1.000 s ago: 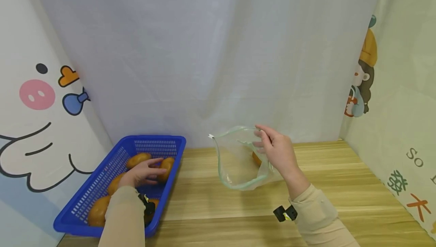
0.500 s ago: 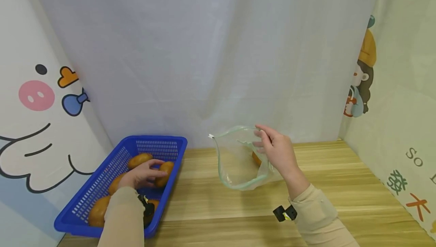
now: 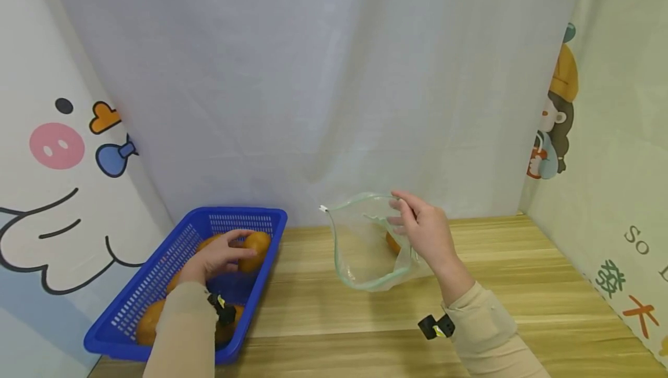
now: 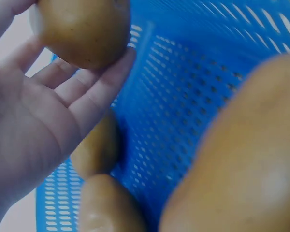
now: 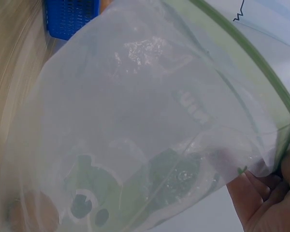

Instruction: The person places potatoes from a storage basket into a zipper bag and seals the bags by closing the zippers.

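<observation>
My left hand (image 3: 219, 257) is inside the blue basket (image 3: 237, 222), its thumb and fingers around a potato (image 3: 258, 249). In the left wrist view this potato (image 4: 84, 31) rests against the fingertips, raised over the basket floor. More potatoes (image 4: 104, 205) lie below it in the basket. My right hand (image 3: 429, 232) pinches the rim of a clear zip bag (image 3: 360, 247) with a green edge and a white slider. The bag stands with its mouth spread towards the basket. Through its film shows a brownish rounded thing (image 5: 34, 212) near the bottom.
The wooden table (image 3: 318, 314) runs between basket and bag. A white curtain (image 3: 292, 88) hangs behind, with printed panels at left and right. Some potatoes (image 3: 150, 323) at the basket's near end are partly hidden by the left sleeve (image 3: 182, 331).
My left hand has taken the potato by the basket's right wall and raised it slightly, tilting it. The right hand and the bag have stayed put.
</observation>
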A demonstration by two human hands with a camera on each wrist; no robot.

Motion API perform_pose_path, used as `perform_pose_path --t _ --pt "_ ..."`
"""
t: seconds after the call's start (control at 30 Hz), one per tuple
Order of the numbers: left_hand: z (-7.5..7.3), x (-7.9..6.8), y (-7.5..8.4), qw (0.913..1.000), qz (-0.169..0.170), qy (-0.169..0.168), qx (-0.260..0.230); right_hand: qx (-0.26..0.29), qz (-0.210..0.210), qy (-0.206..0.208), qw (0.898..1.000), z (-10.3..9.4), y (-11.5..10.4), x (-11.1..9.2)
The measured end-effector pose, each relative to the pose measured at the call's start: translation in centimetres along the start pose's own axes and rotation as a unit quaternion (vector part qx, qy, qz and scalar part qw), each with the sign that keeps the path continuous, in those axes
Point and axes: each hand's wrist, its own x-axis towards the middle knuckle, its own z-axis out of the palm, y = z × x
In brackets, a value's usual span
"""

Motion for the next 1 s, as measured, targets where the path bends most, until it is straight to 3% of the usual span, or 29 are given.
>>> perform_pose_path --t 0.27,0.47,0.8,1.0 --pt "-0.2 -0.2 3.0 0.9974 0.071 -0.004 -0.008 0.004 0.009 0.0 1.0 0.1 0.0 0.0" --pt "0.4 -0.7 5.9 0.9885 0.149 -0.014 0.023 0.002 0.01 0.0 1.0 0.2 0.0 0.0" --pt "4.4 -2.6 11.0 0.9583 0.267 -0.056 0.086 0.003 0.01 -0.001 1.0 0.0 0.0 0.0" --pt "7.1 -3.8 12.9 0.9514 0.29 -0.077 0.07 0.005 0.008 -0.002 1.0 0.1 0.0 0.0"
